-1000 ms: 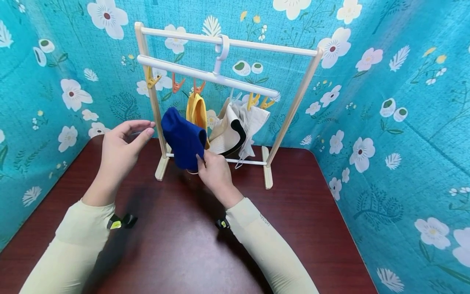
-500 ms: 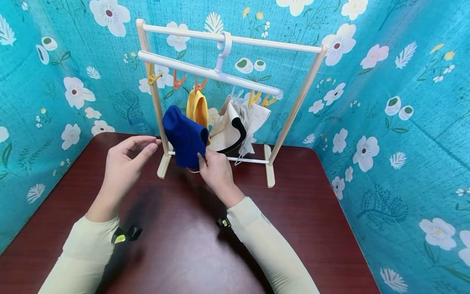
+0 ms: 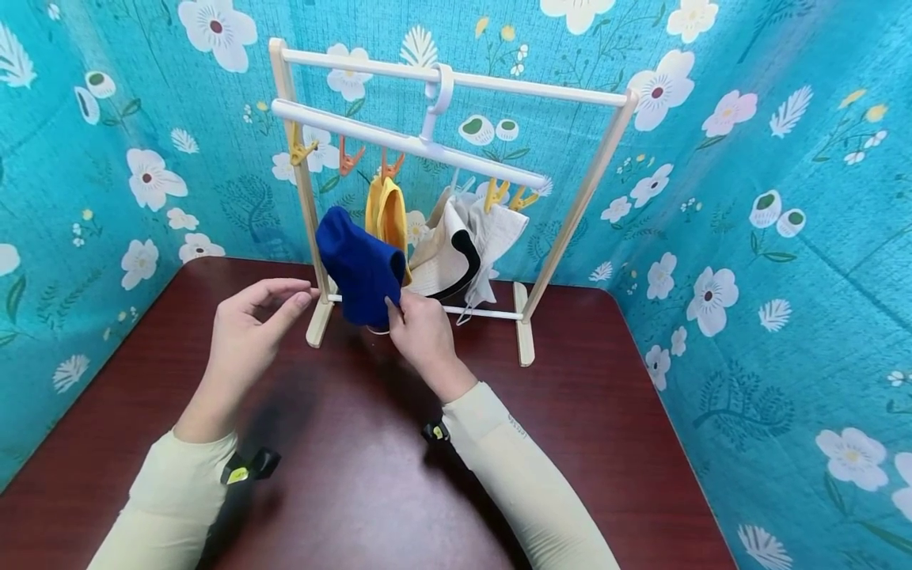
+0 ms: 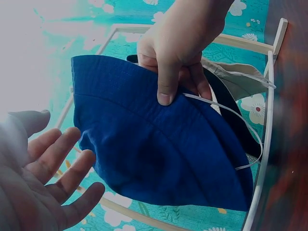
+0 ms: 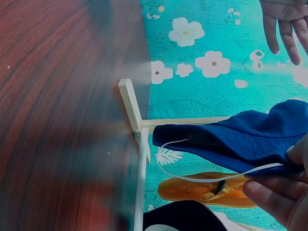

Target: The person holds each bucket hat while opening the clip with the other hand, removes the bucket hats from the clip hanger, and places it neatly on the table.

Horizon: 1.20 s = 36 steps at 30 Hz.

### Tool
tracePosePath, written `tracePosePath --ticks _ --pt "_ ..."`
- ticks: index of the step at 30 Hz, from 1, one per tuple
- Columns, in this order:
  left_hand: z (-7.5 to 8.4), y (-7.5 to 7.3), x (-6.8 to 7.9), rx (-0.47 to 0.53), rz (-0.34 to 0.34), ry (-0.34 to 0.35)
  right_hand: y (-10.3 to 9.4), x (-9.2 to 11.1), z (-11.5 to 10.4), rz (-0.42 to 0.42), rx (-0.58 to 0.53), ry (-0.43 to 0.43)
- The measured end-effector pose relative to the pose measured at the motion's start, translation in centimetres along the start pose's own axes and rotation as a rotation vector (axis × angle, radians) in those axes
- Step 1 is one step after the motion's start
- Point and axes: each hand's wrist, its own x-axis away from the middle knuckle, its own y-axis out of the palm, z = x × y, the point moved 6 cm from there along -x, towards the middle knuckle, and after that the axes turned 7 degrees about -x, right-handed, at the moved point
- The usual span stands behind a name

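Note:
A blue bucket hat (image 3: 359,265) with a thin white chin cord (image 4: 226,108) is held up in front of the rack. My right hand (image 3: 422,328) pinches its brim, thumb on one side and fingers on the other. Left of the hat, my left hand (image 3: 249,321) holds nothing; its loosely bent fingers (image 4: 67,163) point towards the crown in the left wrist view. Behind hang a yellow hat (image 3: 388,210) on an orange clip, a beige hat (image 3: 438,261) with a black edge, and a pale grey hat (image 3: 499,229) on yellow clips.
A wooden rack (image 3: 598,170) stands at the back of the dark red table (image 3: 356,491). From its top rod hangs a white bar hanger (image 3: 492,165), tilted down to the right. A yellow clip (image 3: 301,146) and an orange clip (image 3: 349,158) hang bare. Floral cloth (image 3: 769,317) surrounds the table.
My left hand has come down and slightly right, beside the rack's left post. The right hand keeps its pinch on the blue bucket hat, nearly still. The head view has shifted slightly.

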Motion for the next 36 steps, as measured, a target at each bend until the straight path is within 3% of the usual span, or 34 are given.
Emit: tracePosePath --ticks 11,26,36 --pt "-0.2 0.3 0.4 -0.004 -0.015 -0.017 0.5 -0.2 0.2 -0.004 0.005 -0.014" --pt "0.3 1.9 0.9 0.037 -0.226 -0.009 1.5 0.0 0.9 -0.012 -0.001 0.002" --pt "1.0 2.2 1.3 -0.019 -0.288 0.046 1.8 0.0 1.1 -0.015 0.038 -0.021"
